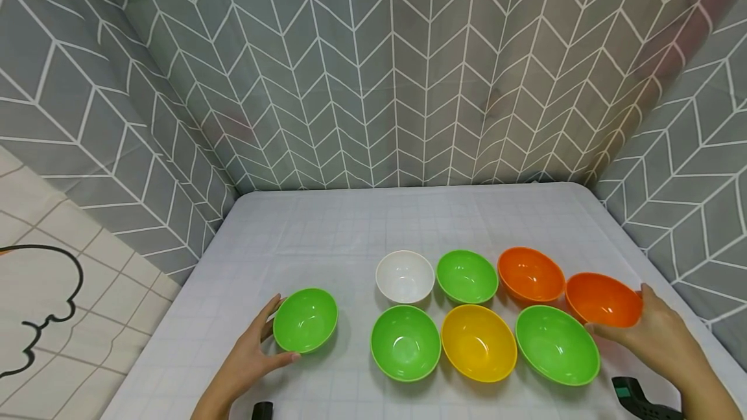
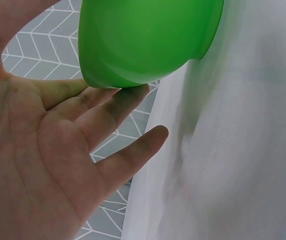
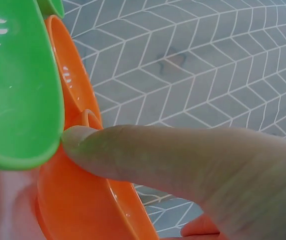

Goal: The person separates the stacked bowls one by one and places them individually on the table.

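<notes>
In the head view my left hand spans the left side of a green bowl, thumb at its near edge and fingers at its far side. The left wrist view has the fingertips touching the outside of this green bowl, while the little finger stands apart. At the right, my right hand holds an orange bowl between thumb and fingers. Its thumb lies across the orange bowl beside a green bowl; the other fingers are mostly hidden.
Close together stand a white bowl, a green bowl and an orange bowl at the back. In front of them are a green bowl, a yellow bowl and another green bowl. Patterned curtains surround the white-covered table.
</notes>
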Motion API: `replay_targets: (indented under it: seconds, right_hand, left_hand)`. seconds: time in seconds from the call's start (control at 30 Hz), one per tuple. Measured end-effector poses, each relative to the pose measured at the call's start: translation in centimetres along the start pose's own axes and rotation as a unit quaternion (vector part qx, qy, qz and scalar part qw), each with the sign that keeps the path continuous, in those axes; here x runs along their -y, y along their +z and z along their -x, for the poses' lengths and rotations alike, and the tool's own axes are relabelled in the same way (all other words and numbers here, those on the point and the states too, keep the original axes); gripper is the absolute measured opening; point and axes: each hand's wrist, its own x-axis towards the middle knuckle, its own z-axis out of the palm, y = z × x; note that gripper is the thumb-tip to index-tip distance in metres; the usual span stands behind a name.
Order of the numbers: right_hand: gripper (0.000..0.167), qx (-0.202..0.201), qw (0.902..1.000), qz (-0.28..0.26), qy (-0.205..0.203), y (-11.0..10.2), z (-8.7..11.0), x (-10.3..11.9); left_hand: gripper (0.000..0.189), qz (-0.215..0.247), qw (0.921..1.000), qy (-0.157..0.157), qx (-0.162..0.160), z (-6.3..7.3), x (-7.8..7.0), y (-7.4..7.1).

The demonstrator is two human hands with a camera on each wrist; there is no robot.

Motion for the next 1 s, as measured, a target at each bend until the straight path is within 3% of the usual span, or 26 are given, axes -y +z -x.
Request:
replay_targets:
  seconds: [0.5, 1.0]
  right_hand:
    - [0.125, 0.005, 0.9999, -0.009, 0.004, 0.5, -0.2, -0.5]
    - [0.122, -0.013, 0.9984, -0.05, -0.022, 1.3, 0.4, -1.3]
  left_hand:
    - [0.113, 0.007, 0.9997, -0.022, 0.008, 0.2, -0.4, 0.0]
    - [0.113, -0.029, 0.9995, -0.013, 0.004, 0.0, -0.4, -0.1]
